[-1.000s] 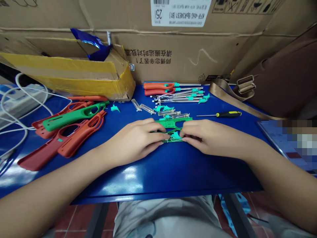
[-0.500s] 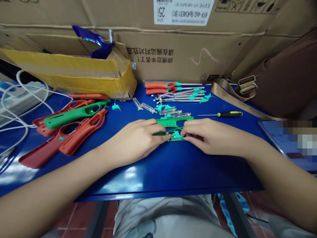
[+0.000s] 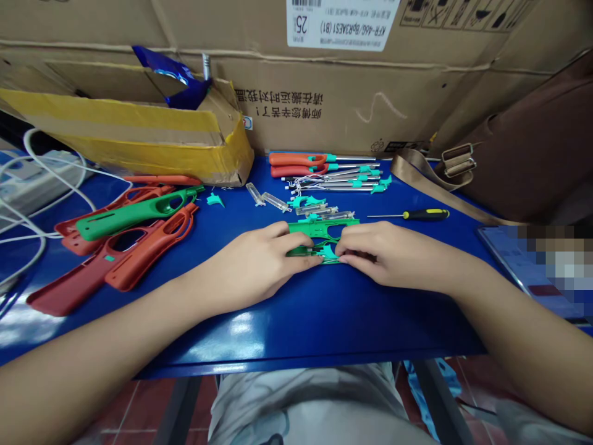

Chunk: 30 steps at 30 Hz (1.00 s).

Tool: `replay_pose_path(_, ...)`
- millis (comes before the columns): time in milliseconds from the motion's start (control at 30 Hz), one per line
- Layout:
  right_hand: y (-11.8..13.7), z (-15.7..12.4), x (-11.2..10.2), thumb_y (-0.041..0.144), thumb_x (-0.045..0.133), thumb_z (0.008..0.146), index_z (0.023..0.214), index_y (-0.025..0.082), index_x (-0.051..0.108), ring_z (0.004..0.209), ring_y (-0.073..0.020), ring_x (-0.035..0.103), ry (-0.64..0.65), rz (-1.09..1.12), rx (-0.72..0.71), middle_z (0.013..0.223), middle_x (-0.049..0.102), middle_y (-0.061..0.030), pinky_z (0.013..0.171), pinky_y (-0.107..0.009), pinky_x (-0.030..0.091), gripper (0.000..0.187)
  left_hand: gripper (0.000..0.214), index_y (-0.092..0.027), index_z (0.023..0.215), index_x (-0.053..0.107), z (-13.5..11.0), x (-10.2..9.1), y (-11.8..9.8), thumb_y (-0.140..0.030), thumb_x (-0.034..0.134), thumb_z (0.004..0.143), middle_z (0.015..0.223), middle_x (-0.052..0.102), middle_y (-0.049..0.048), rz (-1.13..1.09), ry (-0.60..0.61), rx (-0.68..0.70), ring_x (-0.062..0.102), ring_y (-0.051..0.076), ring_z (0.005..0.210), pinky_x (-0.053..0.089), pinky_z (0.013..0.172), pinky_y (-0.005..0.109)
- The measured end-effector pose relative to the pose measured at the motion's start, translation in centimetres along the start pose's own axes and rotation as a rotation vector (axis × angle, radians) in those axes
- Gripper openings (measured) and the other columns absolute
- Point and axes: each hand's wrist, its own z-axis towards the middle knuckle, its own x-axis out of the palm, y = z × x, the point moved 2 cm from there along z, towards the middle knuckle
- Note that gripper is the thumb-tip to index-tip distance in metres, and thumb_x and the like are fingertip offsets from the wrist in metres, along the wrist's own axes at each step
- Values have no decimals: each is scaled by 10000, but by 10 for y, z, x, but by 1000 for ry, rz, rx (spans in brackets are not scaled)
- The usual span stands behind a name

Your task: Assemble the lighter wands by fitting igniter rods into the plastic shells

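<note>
My left hand (image 3: 271, 256) is closed around the left end of a green lighter casing half (image 3: 331, 262) lying on the blue table. Its fingertips press beside thin white wires at the casing's middle. Fingers of my right hand (image 3: 382, 253) pinch at a teal trigger (image 3: 328, 252) seated in that half, hiding the casing's right end. Just behind lies a second green casing half (image 3: 319, 230), partly covered by my left fingers. Beyond it are clear fuel tanks (image 3: 310, 210) and more teal triggers (image 3: 306, 201).
Red, orange and green casing halves (image 3: 134, 217) are piled at left, near white cables (image 3: 41, 235). Orange lighters (image 3: 296, 159) and metal tubes with wires (image 3: 347, 184) lie at the back. A screwdriver (image 3: 426, 214), strap (image 3: 445, 194) and tablet-like screen (image 3: 514, 253) are at right. Cardboard boxes (image 3: 185, 148) stand behind.
My left fingertips have shifted slightly right along the casing, towards the teal trigger. My right hand stays at the trigger. The whole view has moved a little.
</note>
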Motion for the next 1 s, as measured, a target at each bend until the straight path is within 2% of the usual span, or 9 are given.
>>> replay_pose_path(333, 4, 0, 1, 163, 518, 993, 943, 165, 691, 832, -182, 625, 11, 44, -8, 895, 669, -49, 755, -300, 453, 180, 413, -278, 1356, 646, -2, -2, 1, -163, 485, 994, 1335, 646, 81, -157, -15, -30, 603, 262, 1132, 548, 950, 398)
replay_pose_path(567, 10, 3, 4, 170, 543, 988, 932, 168, 693, 814, -171, 621, 16, 54, 10, 878, 658, -35, 721, -284, 428, 160, 291, -231, 1163, 729, 2, -7, -1, -194, 482, 1013, 1205, 707, 64, -270, -76, -37, 652, 226, 1060, 521, 946, 378)
replay_pose_path(867, 7, 0, 4, 199, 515, 1012, 938, 180, 683, 835, -169, 614, 12, 58, 39, 901, 653, -24, 729, -288, 412, 184, 247, -188, 1159, 705, 1, -2, -3, -197, 538, 976, 1173, 714, 63, -347, -116, -32, 671, 219, 1060, 539, 954, 363)
replay_pose_path(1000, 4, 1, 5, 154, 560, 973, 924, 169, 695, 813, -155, 610, -17, 121, 36, 882, 658, -22, 721, -277, 410, 144, 263, -220, 1199, 695, 1, 0, -6, -316, 572, 988, 1216, 691, 64, -323, -104, -40, 665, 234, 1056, 542, 933, 382)
